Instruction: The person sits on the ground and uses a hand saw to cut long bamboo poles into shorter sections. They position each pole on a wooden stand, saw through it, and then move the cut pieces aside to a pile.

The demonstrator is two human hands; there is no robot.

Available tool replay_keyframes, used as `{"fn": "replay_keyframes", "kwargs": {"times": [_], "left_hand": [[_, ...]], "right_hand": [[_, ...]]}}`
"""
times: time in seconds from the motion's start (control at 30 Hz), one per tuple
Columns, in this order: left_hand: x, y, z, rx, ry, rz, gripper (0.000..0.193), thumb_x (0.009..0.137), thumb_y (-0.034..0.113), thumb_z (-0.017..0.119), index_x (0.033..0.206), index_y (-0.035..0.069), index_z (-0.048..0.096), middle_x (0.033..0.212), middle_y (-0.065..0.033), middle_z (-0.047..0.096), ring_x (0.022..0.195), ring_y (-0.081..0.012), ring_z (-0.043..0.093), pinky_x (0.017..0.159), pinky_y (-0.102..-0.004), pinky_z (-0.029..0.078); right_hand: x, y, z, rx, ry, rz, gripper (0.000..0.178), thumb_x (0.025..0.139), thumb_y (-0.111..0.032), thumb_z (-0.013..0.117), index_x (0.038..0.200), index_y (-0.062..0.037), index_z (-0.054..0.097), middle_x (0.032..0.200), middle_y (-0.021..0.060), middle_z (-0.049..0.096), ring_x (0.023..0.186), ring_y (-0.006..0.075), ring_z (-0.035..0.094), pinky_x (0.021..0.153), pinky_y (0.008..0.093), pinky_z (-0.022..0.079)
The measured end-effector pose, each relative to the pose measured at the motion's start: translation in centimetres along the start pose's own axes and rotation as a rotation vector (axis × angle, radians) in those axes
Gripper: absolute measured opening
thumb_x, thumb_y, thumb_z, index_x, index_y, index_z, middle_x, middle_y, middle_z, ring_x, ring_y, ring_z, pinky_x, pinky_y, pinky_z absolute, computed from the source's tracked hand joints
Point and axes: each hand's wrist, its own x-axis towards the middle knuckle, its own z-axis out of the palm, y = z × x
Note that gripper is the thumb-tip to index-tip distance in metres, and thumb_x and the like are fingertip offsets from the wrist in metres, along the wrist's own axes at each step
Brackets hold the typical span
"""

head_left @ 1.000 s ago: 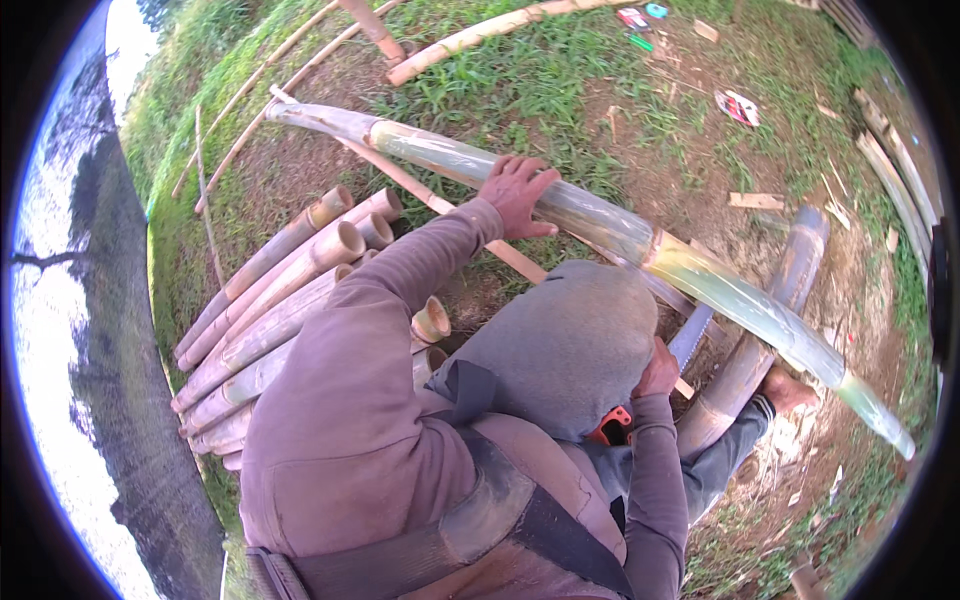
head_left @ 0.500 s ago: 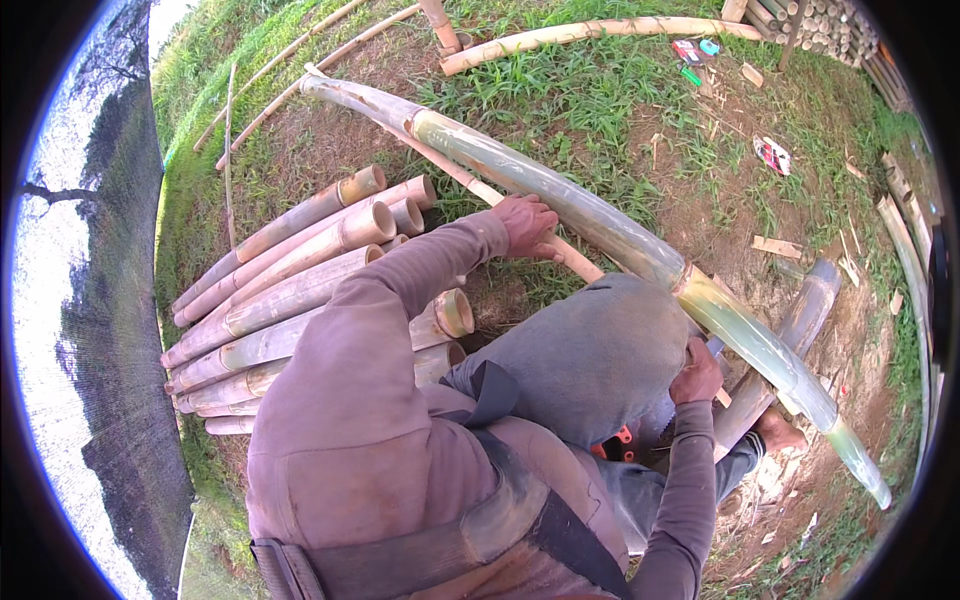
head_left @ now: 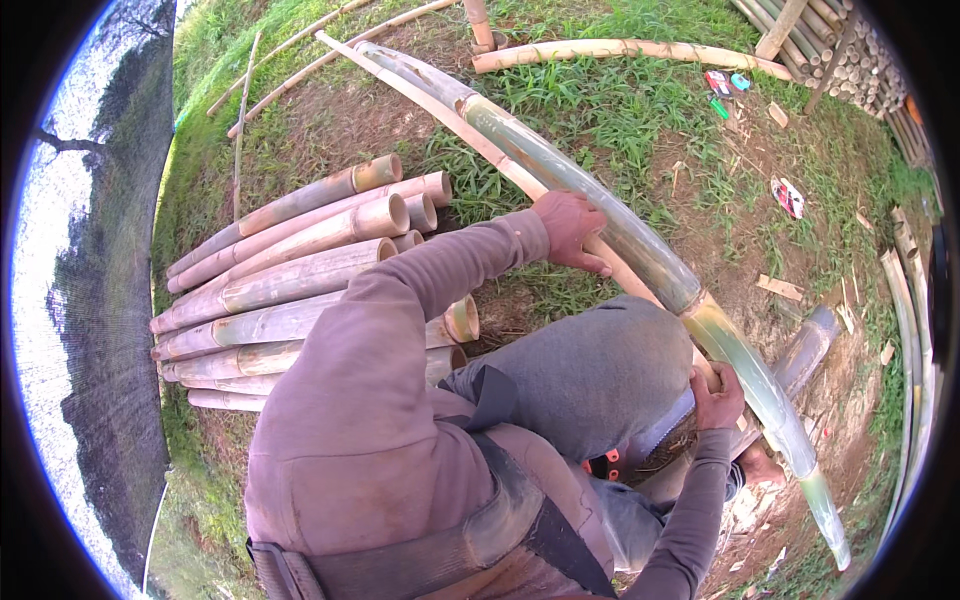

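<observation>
A long green bamboo pole [head_left: 560, 165] lies diagonally in front of me, crossing a short log [head_left: 808, 350] near its lower right part. Alongside its near edge runs a pale bamboo strip [head_left: 460, 128]. My left hand [head_left: 572, 232] is closed over the strip's middle, right against the pole. Beyond my raised knee, my right hand [head_left: 716, 397] grips the strip near its lower end, fingers partly curled around it. Under the knee a toothed saw blade [head_left: 662, 428] shows, with an orange and black handle [head_left: 602, 464] beside it.
Several cut bamboo poles [head_left: 300, 270] are stacked to my left. A curved bamboo length [head_left: 620, 52] lies at the back, near a bamboo pile [head_left: 860, 70]. Long strips [head_left: 908, 340] lie at the right edge. Wood chips [head_left: 780, 288] and litter [head_left: 787, 198] are scattered around.
The strip's far end now extends past the pole's near edge, more of the strip showing. My right hand has moved slightly right and down; my left hand has shifted right along with the strip.
</observation>
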Motion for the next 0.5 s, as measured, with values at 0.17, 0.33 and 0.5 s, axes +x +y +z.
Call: {"fn": "replay_keyframes", "kwargs": {"times": [0.17, 0.33, 0.5], "left_hand": [[1.3, 3.5, 2.0, -0.052, -0.013, 0.035, 0.074, 0.082, 0.077, 0.071, 0.101, 0.006, 0.073, 0.099, -0.0142, 0.073, 0.101, -0.0386, 0.069, 0.091, -0.0502, 0.054], [2.7, 6.4, 3.1, -0.069, 0.018, 0.062, 0.073, 0.082, 0.078, 0.07, 0.103, 0.008, 0.073, 0.101, -0.0156, 0.074, 0.103, -0.0389, 0.07, 0.091, -0.0507, 0.055], [4.1, 7.7, 5.0, -0.108, -0.02, 0.063, 0.073, 0.083, 0.077, 0.07, 0.104, 0.008, 0.072, 0.1, -0.0152, 0.075, 0.102, -0.0395, 0.071, 0.09, -0.0505, 0.055]], "right_hand": [[-2.3, 2.2, -3.2, -0.036, 0.013, 0.031, 0.035, 0.077, -0.025, 0.093, 0.099, -0.0059, 0.073, 0.095, 0.0131, 0.075, 0.086, 0.0326, 0.072, 0.08, 0.0422, 0.057], [-3.3, 4.4, -5.9, -0.035, 0.032, 0.02, 0.037, 0.076, -0.022, 0.094, 0.102, -0.0038, 0.073, 0.094, 0.0134, 0.075, 0.085, 0.0311, 0.073, 0.081, 0.0408, 0.058], [-3.6, 8.0, -7.8, -0.017, -0.025, 0.072, 0.039, 0.076, -0.021, 0.093, 0.102, -0.0026, 0.071, 0.095, 0.0135, 0.074, 0.087, 0.0309, 0.071, 0.081, 0.0411, 0.058]]}}
